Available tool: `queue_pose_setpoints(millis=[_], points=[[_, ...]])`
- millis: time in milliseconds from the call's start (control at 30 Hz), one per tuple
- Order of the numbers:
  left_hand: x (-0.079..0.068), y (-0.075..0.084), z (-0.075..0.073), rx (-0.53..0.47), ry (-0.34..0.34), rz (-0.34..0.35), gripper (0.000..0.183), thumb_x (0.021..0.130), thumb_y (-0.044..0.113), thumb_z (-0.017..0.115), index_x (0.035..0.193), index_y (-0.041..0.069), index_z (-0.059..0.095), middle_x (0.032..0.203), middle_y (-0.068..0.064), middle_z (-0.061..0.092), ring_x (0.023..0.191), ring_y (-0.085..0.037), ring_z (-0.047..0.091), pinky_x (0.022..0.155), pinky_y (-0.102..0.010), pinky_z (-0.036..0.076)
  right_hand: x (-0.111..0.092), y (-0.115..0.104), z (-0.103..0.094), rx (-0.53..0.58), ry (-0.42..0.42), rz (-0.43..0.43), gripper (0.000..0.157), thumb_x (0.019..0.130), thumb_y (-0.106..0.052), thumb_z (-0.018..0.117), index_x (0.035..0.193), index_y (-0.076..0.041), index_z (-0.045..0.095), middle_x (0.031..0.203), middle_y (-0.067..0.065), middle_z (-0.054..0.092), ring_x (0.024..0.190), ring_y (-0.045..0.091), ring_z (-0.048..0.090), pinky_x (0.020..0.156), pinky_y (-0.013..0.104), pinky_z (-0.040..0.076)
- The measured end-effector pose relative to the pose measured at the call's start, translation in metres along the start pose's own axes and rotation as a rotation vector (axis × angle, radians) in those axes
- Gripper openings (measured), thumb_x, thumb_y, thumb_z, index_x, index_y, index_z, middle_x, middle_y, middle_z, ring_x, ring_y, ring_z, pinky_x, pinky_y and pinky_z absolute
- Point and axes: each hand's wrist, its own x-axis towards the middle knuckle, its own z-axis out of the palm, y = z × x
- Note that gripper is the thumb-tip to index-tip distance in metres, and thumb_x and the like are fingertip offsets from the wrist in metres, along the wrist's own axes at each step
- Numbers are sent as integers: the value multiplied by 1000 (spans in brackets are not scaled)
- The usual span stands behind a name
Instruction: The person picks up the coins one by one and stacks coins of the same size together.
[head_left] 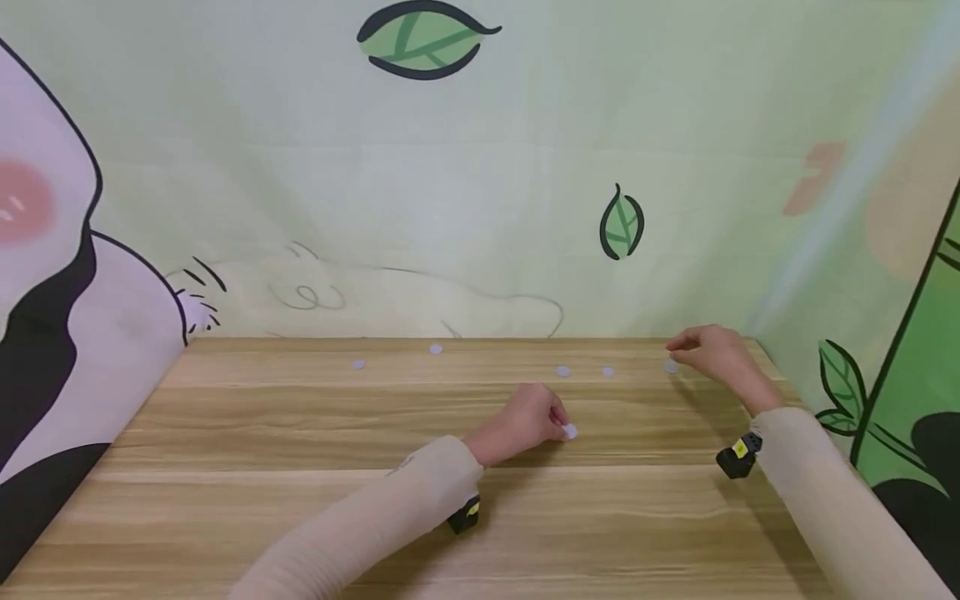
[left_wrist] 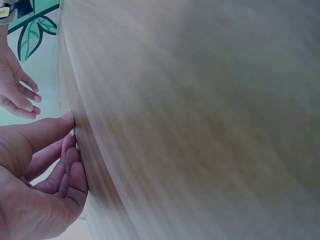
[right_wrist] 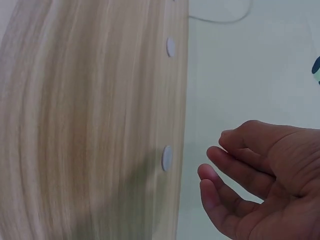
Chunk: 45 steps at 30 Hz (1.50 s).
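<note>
My left hand (head_left: 525, 421) is low over the middle of the wooden table, pinching a small white disc (head_left: 571, 431) between thumb and fingertips. In the left wrist view, that left hand (left_wrist: 45, 170) has its fingertips down at the tabletop, and they hide most of the disc. At the back right, my right hand (head_left: 716, 357) hovers with loosely bent fingers and nothing between them. Just below its fingertips a white disc (head_left: 671, 366) lies flat; the right wrist view shows this disc (right_wrist: 167, 158) apart from the right hand (right_wrist: 260, 180).
More white discs lie spread along the back of the table (head_left: 300, 500): one disc (head_left: 608, 372), another disc (head_left: 563, 371), and two farther left, a disc (head_left: 436, 349) and a disc (head_left: 358, 364). A printed cloth backdrop (head_left: 487, 167) rises behind the table's back edge.
</note>
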Motion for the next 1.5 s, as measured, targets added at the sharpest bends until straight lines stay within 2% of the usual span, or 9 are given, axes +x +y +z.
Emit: queue_pose_setpoints(millis=[233,533,967,1200,1500], points=[[2,2,2,44,-6,27,10,83,10,85,86,3,79,73,1,72,64,-1,54,62,-14,46,4,6,3,-21,-10,4,31,100,-16,62,121,7,67,118,27,68,112,47,59,91,56,49],[8,9,6,109,-9,19,11,81,15,87,85,7,80,73,4,72,66,-2,54,64,-14,45,9,15,8,-27,-20,-19,29,97,-14,65,116,9,67,109,25,70,104,43,63,85,52,51],[7,12,6,63,-8,-8,11,81,12,87,84,5,79,73,3,72,65,-4,54,62,-15,45,11,22,11,-38,-43,23,33,97,-15,64,116,12,63,111,28,67,103,44,62,86,52,51],[6,12,6,53,-11,-15,11,82,12,87,86,5,80,74,2,72,65,-4,53,61,-15,45,10,25,14,-33,-55,21,40,98,-20,67,117,14,63,111,30,68,105,46,63,89,54,51],[7,11,5,48,-10,-19,10,83,12,86,86,5,80,75,2,72,67,-4,53,61,-15,45,15,30,26,-15,-9,26,38,94,-18,73,114,14,65,109,29,69,102,44,65,88,52,52]])
